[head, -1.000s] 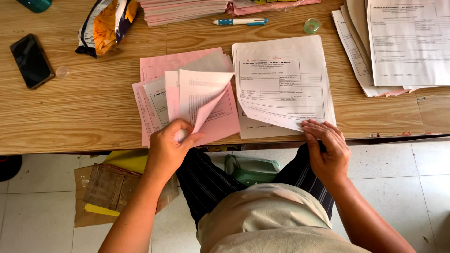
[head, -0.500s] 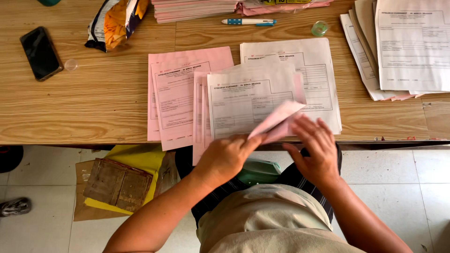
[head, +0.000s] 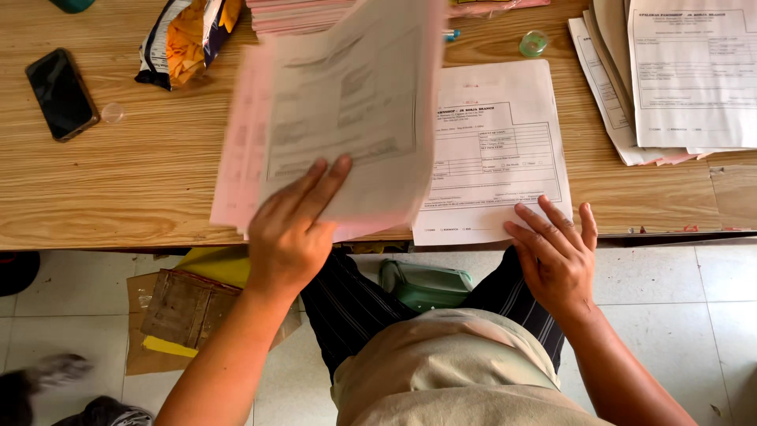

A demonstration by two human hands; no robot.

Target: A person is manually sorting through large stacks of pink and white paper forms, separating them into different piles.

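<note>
Two hands are over the wooden bench (head: 118, 189), and the action sits on the left. The left hand (head: 293, 229) grips a bundle of papers (head: 347, 102), white sheets on top and pink ones behind, fingers spread flat across the front; the bundle is lifted off the bench and blurred. The right hand (head: 556, 256) lies open, palm down, fingers fanned on the lower right corner of a white printed form (head: 497, 150) that lies flat at the bench's near edge.

Up at the far left, a crumpled snack bag (head: 185, 39), orange, yellow and dark blue, lies open beside a black phone (head: 61, 95), with a small clear cap (head: 112, 113) just next to the phone. A stack of pink sheets (head: 292, 16) lies at the far edge, partly hidden by the lifted bundle. A small green roll of tape (head: 534, 43) sits beyond the form. At the right, a fanned pile of white forms (head: 678, 79) overlaps the bench edge.
</note>
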